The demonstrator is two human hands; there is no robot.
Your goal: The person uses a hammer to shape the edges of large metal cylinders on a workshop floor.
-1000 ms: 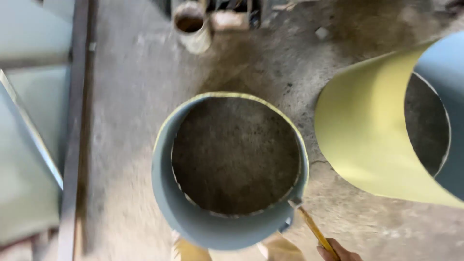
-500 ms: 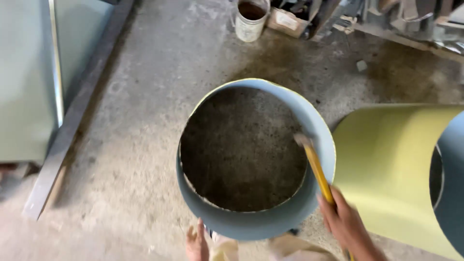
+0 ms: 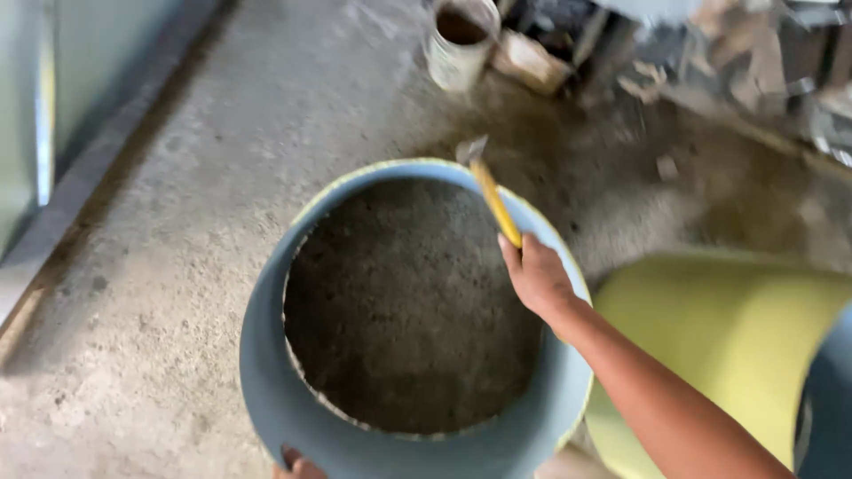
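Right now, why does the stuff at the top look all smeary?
Head view: the junk pile and pale bucket are motion-blurred; the hammer in the right hand is slightly soft; the grey-blue cylinder is sharper, evenly lit, without glare.

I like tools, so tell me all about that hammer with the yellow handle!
The hammer has a thin yellow handle and a small grey metal head, blurred. The right hand grips its lower end, so it points up and away. Its head sits at the far rim of the blue-grey sheet-metal cylinder; whether it touches is unclear.
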